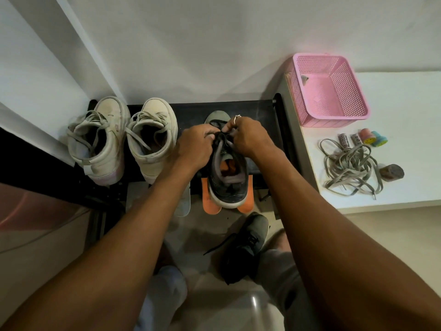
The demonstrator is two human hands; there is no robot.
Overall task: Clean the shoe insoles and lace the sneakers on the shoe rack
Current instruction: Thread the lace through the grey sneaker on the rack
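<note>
While two white sneakers (100, 144) stand on the shoe rack (262, 113), we count one dark sneaker (226, 185) beside them over two orange insoles (208, 204), and a second dark sneaker (245, 244) on the floor. Our left hand (195, 145) and right hand (248, 137) meet above its tongue, each grip clamped on the black lace (220, 137). Print on the worktop's (405, 111) tubes (343, 139) is too small to read.

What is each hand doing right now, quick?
Left hand: pinches the black lace of the dark sneaker.
Right hand: pinches that lace too.
</note>
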